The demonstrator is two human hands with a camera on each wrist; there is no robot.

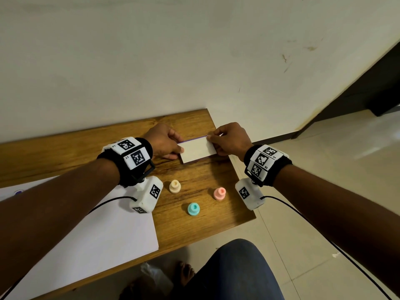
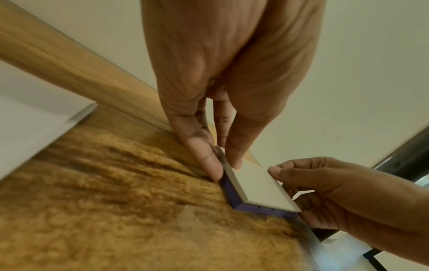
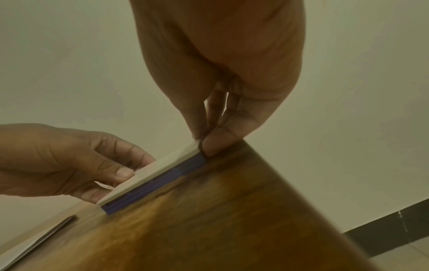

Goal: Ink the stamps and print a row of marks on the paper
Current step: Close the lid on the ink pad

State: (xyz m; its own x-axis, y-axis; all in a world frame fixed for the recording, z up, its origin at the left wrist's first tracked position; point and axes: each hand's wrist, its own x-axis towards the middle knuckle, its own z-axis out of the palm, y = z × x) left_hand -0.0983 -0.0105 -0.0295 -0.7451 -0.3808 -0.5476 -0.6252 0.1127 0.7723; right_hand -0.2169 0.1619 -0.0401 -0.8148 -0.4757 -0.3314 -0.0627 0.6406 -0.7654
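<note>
Both hands (image 1: pixel 164 140) (image 1: pixel 231 138) pinching ink pad (image 1: pixel 198 151) ends; lid closed, pad surface hidden

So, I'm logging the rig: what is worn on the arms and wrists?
Both forearms are bare, no sleeves. Each wrist carries a black band faced with white tiles printed with black square codes. Below each hangs a white camera box bearing the same codes, trailing a thin black cable.

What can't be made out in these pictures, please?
- Ink pad, every view: its white lid hides the ink surface.
- Cream stamp, pink stamp, teal stamp, head view: faces turned down, designs hidden.
- Paper, head view: left forearm and frame edge hide much of it.
</note>
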